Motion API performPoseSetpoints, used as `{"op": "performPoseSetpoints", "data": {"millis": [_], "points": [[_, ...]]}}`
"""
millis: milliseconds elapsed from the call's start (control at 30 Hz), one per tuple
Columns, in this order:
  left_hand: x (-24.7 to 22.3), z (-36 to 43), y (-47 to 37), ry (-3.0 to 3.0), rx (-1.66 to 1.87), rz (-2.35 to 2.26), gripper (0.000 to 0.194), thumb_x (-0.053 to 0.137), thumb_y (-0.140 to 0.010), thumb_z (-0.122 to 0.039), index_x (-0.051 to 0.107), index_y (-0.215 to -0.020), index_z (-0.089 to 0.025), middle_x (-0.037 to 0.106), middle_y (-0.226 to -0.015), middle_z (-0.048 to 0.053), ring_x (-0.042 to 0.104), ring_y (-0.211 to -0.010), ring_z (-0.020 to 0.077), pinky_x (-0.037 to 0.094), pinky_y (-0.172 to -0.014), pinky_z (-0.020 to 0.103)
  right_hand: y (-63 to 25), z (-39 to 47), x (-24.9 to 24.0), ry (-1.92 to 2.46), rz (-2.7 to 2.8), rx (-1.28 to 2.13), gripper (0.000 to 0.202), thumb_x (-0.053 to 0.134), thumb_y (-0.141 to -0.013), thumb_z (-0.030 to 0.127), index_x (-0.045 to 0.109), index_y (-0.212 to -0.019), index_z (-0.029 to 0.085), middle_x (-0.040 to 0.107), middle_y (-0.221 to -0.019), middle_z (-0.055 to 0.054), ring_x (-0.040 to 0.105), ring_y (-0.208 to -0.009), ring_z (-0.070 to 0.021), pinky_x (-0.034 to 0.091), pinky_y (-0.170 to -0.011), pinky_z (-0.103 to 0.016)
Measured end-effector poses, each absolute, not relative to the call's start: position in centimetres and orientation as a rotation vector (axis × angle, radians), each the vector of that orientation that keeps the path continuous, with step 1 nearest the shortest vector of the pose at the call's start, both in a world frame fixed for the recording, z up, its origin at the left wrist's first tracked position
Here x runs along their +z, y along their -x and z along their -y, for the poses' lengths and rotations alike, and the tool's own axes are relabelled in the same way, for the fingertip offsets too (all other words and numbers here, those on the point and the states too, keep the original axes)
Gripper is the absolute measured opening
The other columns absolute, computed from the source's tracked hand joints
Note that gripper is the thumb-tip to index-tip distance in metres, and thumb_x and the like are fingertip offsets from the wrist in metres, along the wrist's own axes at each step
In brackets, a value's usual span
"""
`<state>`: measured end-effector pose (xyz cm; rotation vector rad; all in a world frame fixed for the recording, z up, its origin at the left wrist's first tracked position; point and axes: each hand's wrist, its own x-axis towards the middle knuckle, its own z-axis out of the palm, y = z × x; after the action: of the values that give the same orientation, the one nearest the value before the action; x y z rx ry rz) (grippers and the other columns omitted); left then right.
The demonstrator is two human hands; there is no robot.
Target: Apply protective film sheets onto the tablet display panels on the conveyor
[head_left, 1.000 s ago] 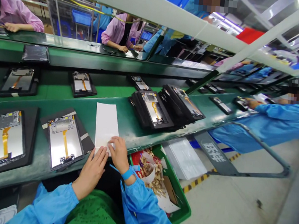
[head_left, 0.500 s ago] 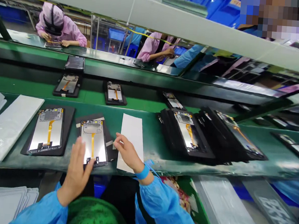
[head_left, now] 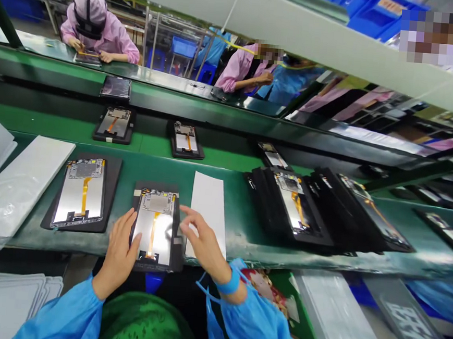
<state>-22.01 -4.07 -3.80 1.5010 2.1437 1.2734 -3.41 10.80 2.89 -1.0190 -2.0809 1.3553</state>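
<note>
Silver, bare-backed tablet [head_left: 157, 229] at lower centre, apparently unfinished; left hand [head_left: 119, 245] at its edge, grip unclear; right hand [head_left: 204, 238] loose alongside; neighbouring tablet [head_left: 79, 193], mid-left, equally bare.

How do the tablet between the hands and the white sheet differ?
The tablet shows a circuit board and orange ribbon; the sheet looks plain white. The tablet rests on a dark pad; the sheet, on the bench. Both lie roughly flat.

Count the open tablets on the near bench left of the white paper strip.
2: one tablet between the left hand and right hand; another tablet farther left on a dark pad.
</note>
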Motion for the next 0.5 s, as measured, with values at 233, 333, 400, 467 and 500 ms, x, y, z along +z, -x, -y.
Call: {"op": "performPoseSetpoints", "data": {"millis": [233,333,400,467,500], "points": [[-3.4,2.8,24.3,-1.888,1.179,-2.148,0.042,0.037,-0.093,-0.006,0.063,-0.123,-0.021,0.059,-0.132,0.011,0.05,-0.127,0.0265,0.046,-0.106,0.05,11.8,-12.7,0.4,0.875,2.172,1.171,0.007,0.064,-0.088,0.022,0.065,-0.081,0.022,0.061,-0.129,-0.008,0.051,-0.126,-0.0247,0.036,-0.11,-0.048],[-3.6,2.6,24.4,-1.963,1.091,-2.192,0.042,0.038,-0.093,-0.004,0.064,-0.122,-0.02,0.058,-0.134,0.013,0.049,-0.127,0.0275,0.047,-0.104,0.049,12.7,-12.3,-1.1,0.932,2.166,1.124,0.008,0.066,-0.086,0.02,0.065,-0.078,0.022,0.06,-0.13,-0.009,0.05,-0.125,-0.0258,0.037,-0.109,-0.048],[-3.6,2.5,24.4,-2.005,1.048,-2.201,0.042,0.04,-0.093,-0.005,0.064,-0.124,-0.02,0.057,-0.134,0.014,0.049,-0.127,0.028,0.048,-0.102,0.049,12.8,-12.0,-1.5,0.966,2.14,1.101,0.008,0.066,-0.086,0.02,0.065,-0.078,0.022,0.059,-0.131,-0.009,0.049,-0.125,-0.0258,0.038,-0.108,-0.048],[-3.6,2.3,24.4,-2.043,0.999,-2.205,0.043,0.041,-0.093,-0.004,0.063,-0.126,-0.021,0.056,-0.135,0.014,0.048,-0.127,0.0286,0.049,-0.1,0.048,12.9,-11.8,-1.7,0.999,2.112,1.075,0.008,0.066,-0.086,0.02,0.065,-0.078,0.022,0.059,-0.133,-0.008,0.049,-0.125,-0.0255,0.038,-0.108,-0.048],[-3.5,2.3,24.4,-2.059,0.976,-2.209,0.044,0.042,-0.093,-0.004,0.062,-0.127,-0.021,0.056,-0.135,0.015,0.048,-0.126,0.0289,0.049,-0.099,0.048,13.0,-11.7,-1.7,1.011,2.102,1.057,0.008,0.066,-0.085,0.02,0.065,-0.078,0.022,0.059,-0.133,-0.008,0.048,-0.126,-0.0253,0.037,-0.109,-0.048]]}}
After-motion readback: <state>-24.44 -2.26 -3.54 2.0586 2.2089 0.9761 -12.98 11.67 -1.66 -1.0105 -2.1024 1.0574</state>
